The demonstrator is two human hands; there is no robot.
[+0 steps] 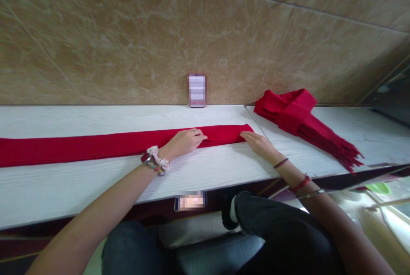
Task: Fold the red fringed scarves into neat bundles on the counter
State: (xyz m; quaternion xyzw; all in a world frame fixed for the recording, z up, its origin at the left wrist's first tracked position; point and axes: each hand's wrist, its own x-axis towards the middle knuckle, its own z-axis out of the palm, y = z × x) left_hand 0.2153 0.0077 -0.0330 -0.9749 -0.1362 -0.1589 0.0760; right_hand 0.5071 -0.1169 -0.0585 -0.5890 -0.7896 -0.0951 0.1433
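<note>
A long red scarf, folded into a narrow strip, lies across the white tabletop and runs out of view at the left. My left hand, wearing a ring, is closed with its fingertips and thumb pinching the cloth near its front edge. Toward the scarf's right end, my right hand lies with fingers stretched out, fingertips on the cloth; its thumb is mostly hidden. A second red scarf with fringed ends rests loosely folded to the right of my right hand.
The white tabletop meets a brown marbled wall. A small blurred card or screen leans against the wall. Below the front edge sits a blurred phone-like object. A seam crosses the tabletop near my right hand.
</note>
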